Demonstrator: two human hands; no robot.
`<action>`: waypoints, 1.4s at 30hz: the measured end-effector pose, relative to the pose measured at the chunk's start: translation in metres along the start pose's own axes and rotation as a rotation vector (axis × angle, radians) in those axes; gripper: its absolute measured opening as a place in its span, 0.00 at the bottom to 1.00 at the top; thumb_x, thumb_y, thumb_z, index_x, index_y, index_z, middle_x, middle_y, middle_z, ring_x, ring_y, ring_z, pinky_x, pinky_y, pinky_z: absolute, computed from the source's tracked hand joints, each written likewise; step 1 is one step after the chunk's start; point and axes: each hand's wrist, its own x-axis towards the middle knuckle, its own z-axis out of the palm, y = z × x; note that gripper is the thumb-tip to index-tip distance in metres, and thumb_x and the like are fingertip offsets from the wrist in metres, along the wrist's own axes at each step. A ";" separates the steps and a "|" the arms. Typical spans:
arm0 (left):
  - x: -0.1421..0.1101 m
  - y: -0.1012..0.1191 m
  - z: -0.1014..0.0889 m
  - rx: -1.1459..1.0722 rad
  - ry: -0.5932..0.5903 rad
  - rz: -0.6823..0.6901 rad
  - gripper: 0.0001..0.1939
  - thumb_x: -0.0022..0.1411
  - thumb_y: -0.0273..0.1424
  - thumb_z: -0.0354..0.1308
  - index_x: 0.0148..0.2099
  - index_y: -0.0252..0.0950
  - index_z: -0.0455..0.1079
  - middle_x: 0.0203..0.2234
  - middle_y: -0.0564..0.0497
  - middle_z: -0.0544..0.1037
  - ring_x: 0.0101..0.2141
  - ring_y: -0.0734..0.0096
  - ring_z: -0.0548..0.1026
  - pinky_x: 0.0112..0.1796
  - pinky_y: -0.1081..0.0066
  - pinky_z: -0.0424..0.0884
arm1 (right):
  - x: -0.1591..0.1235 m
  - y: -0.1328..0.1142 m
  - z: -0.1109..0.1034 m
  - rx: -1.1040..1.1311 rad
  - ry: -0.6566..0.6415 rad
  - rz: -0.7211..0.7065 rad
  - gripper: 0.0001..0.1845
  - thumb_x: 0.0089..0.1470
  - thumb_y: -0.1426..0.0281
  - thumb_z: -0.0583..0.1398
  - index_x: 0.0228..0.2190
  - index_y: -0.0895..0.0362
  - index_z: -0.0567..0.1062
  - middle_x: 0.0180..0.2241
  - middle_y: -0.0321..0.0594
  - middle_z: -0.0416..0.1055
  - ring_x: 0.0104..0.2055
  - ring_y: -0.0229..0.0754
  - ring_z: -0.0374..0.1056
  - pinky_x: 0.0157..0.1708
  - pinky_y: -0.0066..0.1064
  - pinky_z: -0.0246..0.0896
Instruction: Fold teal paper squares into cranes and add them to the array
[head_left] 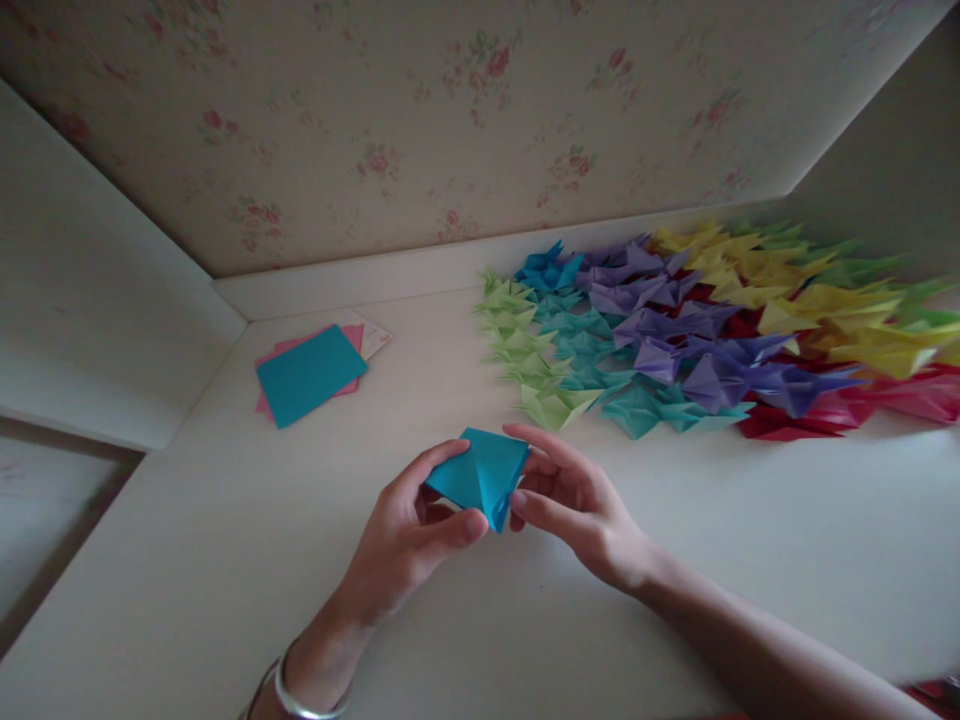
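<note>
The folded blue paper (480,472) is held between the fingers of both hands, just above the white tabletop (465,640). It has a flat, angular upper face with a crease running down it, and it narrows to a point between the two thumbs, toward the wearer.

The fingers of the left hand (409,535) are closed on the paper: the index finger lies along its upper left edge and the thumb presses near its lower edge. The fingers of the right hand (574,505) pinch it at the lower right, the thumb against a side flap and other fingers curled behind; the index finger reaches over near the upper right corner. How far those hidden fingertips extend cannot be told.

A silvery bracelet (289,695) circles the wrist below the left fingers.

Beyond the left fingers and off to the left, a blue sheet (311,375) lies on top of pink paper (351,386), with a pale printed card (377,338) showing at the far right corner of the pile.

Beyond the right fingers and stretching to the right, pointed origami figures (637,330) lie in crowded, overlapping rows: light green, teal, blue, purple, red, yellow and pink. Floral wallpaper (420,130) rises behind everything.
</note>
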 end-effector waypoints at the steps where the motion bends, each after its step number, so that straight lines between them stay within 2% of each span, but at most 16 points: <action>1: 0.000 0.000 0.000 -0.016 -0.009 -0.008 0.47 0.43 0.43 0.74 0.62 0.35 0.60 0.33 0.48 0.79 0.29 0.66 0.76 0.30 0.72 0.69 | 0.000 0.000 0.000 0.017 -0.003 0.003 0.32 0.54 0.66 0.66 0.59 0.51 0.64 0.36 0.40 0.74 0.31 0.40 0.72 0.32 0.34 0.66; 3: 0.000 0.000 0.001 -0.024 -0.008 -0.003 0.48 0.42 0.41 0.75 0.62 0.35 0.60 0.34 0.47 0.79 0.30 0.65 0.76 0.30 0.72 0.69 | -0.001 0.002 0.000 0.046 -0.012 0.002 0.33 0.54 0.68 0.66 0.59 0.50 0.63 0.38 0.41 0.74 0.32 0.41 0.71 0.33 0.34 0.66; 8: -0.003 0.001 0.004 0.043 -0.016 0.041 0.39 0.49 0.38 0.72 0.60 0.36 0.61 0.36 0.45 0.79 0.33 0.61 0.79 0.33 0.68 0.73 | 0.000 0.005 -0.001 -0.003 0.010 0.015 0.31 0.52 0.73 0.63 0.57 0.51 0.65 0.35 0.39 0.75 0.33 0.42 0.72 0.34 0.34 0.65; 13: -0.001 -0.002 0.001 0.199 -0.096 0.086 0.36 0.56 0.37 0.67 0.63 0.37 0.59 0.37 0.46 0.80 0.34 0.61 0.79 0.37 0.67 0.75 | 0.002 0.001 0.000 -0.131 0.069 0.036 0.19 0.52 0.73 0.61 0.48 0.53 0.73 0.28 0.35 0.73 0.32 0.41 0.70 0.33 0.32 0.62; 16: -0.001 -0.003 0.000 0.220 -0.102 0.092 0.35 0.58 0.38 0.65 0.63 0.37 0.58 0.35 0.46 0.80 0.34 0.62 0.78 0.37 0.67 0.74 | 0.002 -0.002 0.000 -0.156 0.104 0.014 0.13 0.52 0.72 0.61 0.41 0.55 0.75 0.26 0.35 0.72 0.30 0.40 0.68 0.31 0.30 0.60; 20: -0.001 -0.004 0.001 0.239 -0.066 0.102 0.33 0.59 0.39 0.65 0.63 0.36 0.60 0.36 0.46 0.79 0.35 0.62 0.78 0.38 0.68 0.73 | 0.003 -0.001 -0.001 -0.174 0.119 0.030 0.16 0.52 0.72 0.61 0.44 0.55 0.74 0.25 0.35 0.72 0.29 0.40 0.68 0.31 0.31 0.61; 24: -0.001 -0.004 0.001 0.270 -0.008 0.107 0.28 0.61 0.41 0.61 0.61 0.35 0.65 0.30 0.49 0.78 0.31 0.65 0.76 0.32 0.70 0.70 | 0.004 0.004 -0.001 -0.124 0.110 0.040 0.26 0.51 0.74 0.61 0.52 0.52 0.69 0.29 0.35 0.72 0.30 0.40 0.70 0.32 0.32 0.64; 28: 0.000 -0.004 0.000 0.280 0.019 0.112 0.26 0.63 0.43 0.59 0.59 0.36 0.66 0.27 0.50 0.78 0.30 0.64 0.76 0.30 0.71 0.68 | 0.004 0.005 -0.001 -0.152 0.065 0.040 0.28 0.52 0.74 0.61 0.55 0.52 0.67 0.30 0.36 0.71 0.32 0.41 0.70 0.34 0.33 0.66; 31: 0.001 -0.006 0.000 0.299 0.022 0.129 0.25 0.64 0.43 0.58 0.59 0.37 0.66 0.27 0.51 0.77 0.30 0.65 0.75 0.29 0.71 0.68 | 0.004 0.002 0.000 -0.229 0.068 -0.016 0.25 0.51 0.76 0.61 0.51 0.50 0.72 0.41 0.41 0.71 0.38 0.43 0.71 0.35 0.33 0.67; 34: 0.001 -0.008 0.002 0.331 -0.005 0.166 0.23 0.63 0.40 0.59 0.58 0.38 0.67 0.34 0.48 0.78 0.32 0.65 0.75 0.32 0.71 0.71 | 0.005 0.000 0.000 -0.256 0.098 -0.067 0.19 0.50 0.77 0.61 0.44 0.50 0.77 0.51 0.42 0.63 0.41 0.42 0.69 0.36 0.31 0.67; 38: 0.001 -0.010 0.005 0.349 -0.054 0.175 0.20 0.64 0.37 0.59 0.57 0.39 0.67 0.37 0.47 0.78 0.33 0.65 0.76 0.34 0.70 0.73 | 0.006 0.000 -0.003 -0.276 0.135 -0.070 0.13 0.52 0.76 0.61 0.38 0.50 0.80 0.52 0.42 0.60 0.49 0.45 0.66 0.39 0.30 0.66; 42: 0.001 -0.010 0.005 0.309 -0.061 0.172 0.19 0.64 0.35 0.59 0.56 0.40 0.68 0.38 0.48 0.78 0.33 0.66 0.75 0.34 0.70 0.73 | 0.006 0.000 -0.005 -0.259 0.134 -0.076 0.11 0.54 0.74 0.61 0.37 0.50 0.80 0.51 0.42 0.61 0.50 0.46 0.65 0.40 0.31 0.65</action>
